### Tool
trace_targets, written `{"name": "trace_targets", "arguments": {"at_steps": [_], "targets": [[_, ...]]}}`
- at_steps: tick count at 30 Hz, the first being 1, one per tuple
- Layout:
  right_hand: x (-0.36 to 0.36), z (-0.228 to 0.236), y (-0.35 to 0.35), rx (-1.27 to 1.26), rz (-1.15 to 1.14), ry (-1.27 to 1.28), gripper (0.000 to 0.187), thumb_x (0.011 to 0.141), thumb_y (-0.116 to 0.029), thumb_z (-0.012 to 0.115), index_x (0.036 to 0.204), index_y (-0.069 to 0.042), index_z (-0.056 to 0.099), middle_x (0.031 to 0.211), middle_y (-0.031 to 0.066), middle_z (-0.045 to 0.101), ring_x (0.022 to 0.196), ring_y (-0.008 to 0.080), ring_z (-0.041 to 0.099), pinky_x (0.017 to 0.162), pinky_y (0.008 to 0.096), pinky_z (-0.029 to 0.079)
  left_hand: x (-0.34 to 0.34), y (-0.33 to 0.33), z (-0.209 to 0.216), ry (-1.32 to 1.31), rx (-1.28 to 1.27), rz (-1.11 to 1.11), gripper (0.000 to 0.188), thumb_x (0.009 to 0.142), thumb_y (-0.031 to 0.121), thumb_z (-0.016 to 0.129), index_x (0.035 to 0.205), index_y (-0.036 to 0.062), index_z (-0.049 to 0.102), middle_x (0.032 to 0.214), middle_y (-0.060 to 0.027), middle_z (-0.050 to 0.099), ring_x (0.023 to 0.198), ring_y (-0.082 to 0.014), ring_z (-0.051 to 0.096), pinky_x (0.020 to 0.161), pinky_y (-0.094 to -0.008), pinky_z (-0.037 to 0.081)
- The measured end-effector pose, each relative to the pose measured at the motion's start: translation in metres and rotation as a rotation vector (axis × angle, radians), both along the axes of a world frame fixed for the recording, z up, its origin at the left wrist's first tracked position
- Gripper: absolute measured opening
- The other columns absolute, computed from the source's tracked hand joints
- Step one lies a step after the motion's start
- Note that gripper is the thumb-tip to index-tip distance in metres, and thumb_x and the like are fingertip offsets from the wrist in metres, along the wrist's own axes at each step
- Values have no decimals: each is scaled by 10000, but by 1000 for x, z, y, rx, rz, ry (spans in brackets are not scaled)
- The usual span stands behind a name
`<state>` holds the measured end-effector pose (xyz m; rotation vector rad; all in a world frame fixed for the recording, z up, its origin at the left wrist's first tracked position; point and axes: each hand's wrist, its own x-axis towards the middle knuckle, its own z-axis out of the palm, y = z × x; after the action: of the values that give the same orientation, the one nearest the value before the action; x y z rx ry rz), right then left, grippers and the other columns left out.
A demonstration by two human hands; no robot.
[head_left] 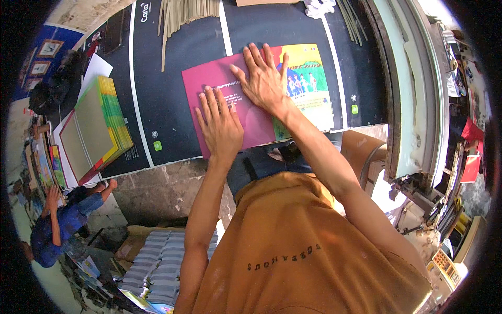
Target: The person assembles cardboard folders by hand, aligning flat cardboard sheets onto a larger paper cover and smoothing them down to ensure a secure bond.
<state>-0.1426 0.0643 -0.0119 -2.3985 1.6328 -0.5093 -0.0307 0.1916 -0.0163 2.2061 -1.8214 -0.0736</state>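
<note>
A large book cover sheet (256, 125) lies spread on a black tabletop with white stripes, its left part magenta and its right part a colourful picture in yellow, green and blue. My left hand (219, 125) rests flat on the magenta part, fingers spread and pointing away from me. Further right and a little farther off, my right hand (264, 78) presses palm down where the magenta meets the picture, fingers fanned out. Neither hand grasps anything. The sheet's near edge reaches the table's front edge.
A stack of green and yellow covers (112, 125) stands at the table's left. Thin board strips (191, 21) lie at the back, more strips (353, 23) at the back right. A metal machine frame (413, 94) borders the right side. Another person (63, 225) works at far left.
</note>
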Motion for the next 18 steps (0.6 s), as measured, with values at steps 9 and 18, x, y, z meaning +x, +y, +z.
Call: {"name": "trace_targets", "arguments": {"at_steps": [9,18], "targets": [[-21,-9,51,-57,25,39,717,1027,-577,501,1531,-67,479,1608,122,451,1537,335,319,1197,723,113,-2,-2,-7,-59,-4,61,587,1075,313,420,1570,-1,387,1666,-190,325,1553,-369,278,1248,-569,217],[-82,28,198,166,108,136,793,975,-586,577,1558,-66,440,1644,94,400,1541,250,331,1203,659,208,-3,-3,-10,-92,4,62,591,1073,311,412,1593,37,358,1683,-158,304,1564,-350,261,1258,-553,198]]}}
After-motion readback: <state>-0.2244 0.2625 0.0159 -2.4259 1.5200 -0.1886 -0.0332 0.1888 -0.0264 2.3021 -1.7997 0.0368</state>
